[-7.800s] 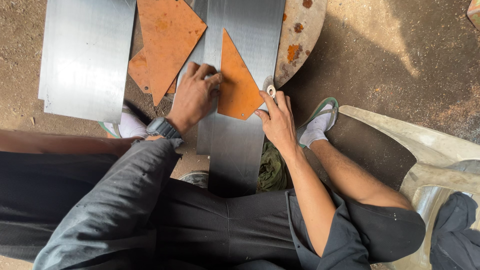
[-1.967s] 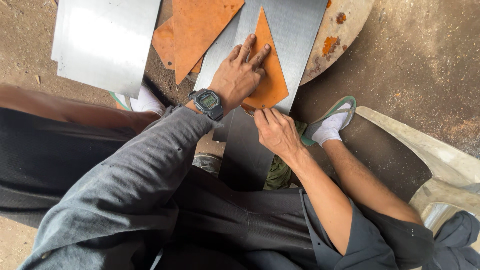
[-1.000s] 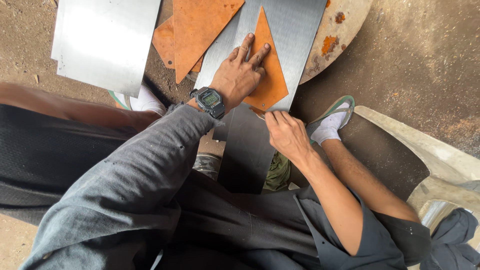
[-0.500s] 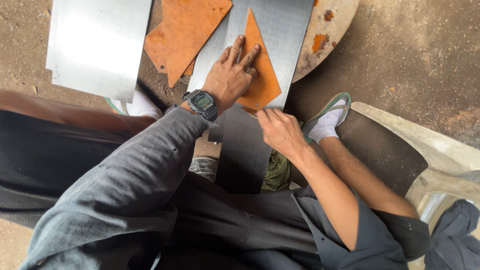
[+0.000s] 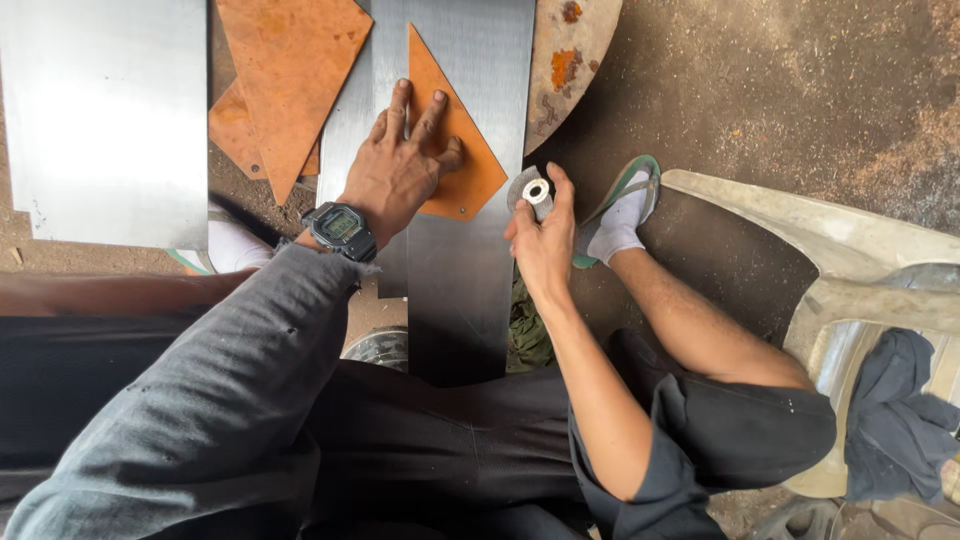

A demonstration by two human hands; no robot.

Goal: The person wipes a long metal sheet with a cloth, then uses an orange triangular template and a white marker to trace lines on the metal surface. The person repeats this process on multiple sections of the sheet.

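Seen from above, a seated person works over sheet metal laid on a dirt floor (image 5: 800, 90). At far left lies a large bare steel sheet (image 5: 105, 120), shiny and grey. Beside it, rust-orange plates (image 5: 285, 80) overlap one another, partly tucked under a long steel strip (image 5: 455, 250) that runs up the middle toward the person's lap.

On that strip rests an orange triangular plate (image 5: 470, 160), point upward. The left hand (image 5: 400, 170), a dark digital wristwatch (image 5: 338, 228) on its wrist, lies flat and spread open, fingers pressing the triangle's left edge against the strip. Holding it well seems to call for firm, even downward pressure so the triangle cannot slide.

Just right of the strip's edge, the right hand (image 5: 540, 240) is closed around a small round metal piece (image 5: 535, 190) with a white centre ring, pinched between thumb and fingers.

Further right are a rusty round disc (image 5: 570, 60), a foot in a white sock and green sandal (image 5: 620, 215), and a pale plastic chair (image 5: 850, 260) with dark cloth (image 5: 900, 420) draped on it.

No packages, labels or signs are visible.
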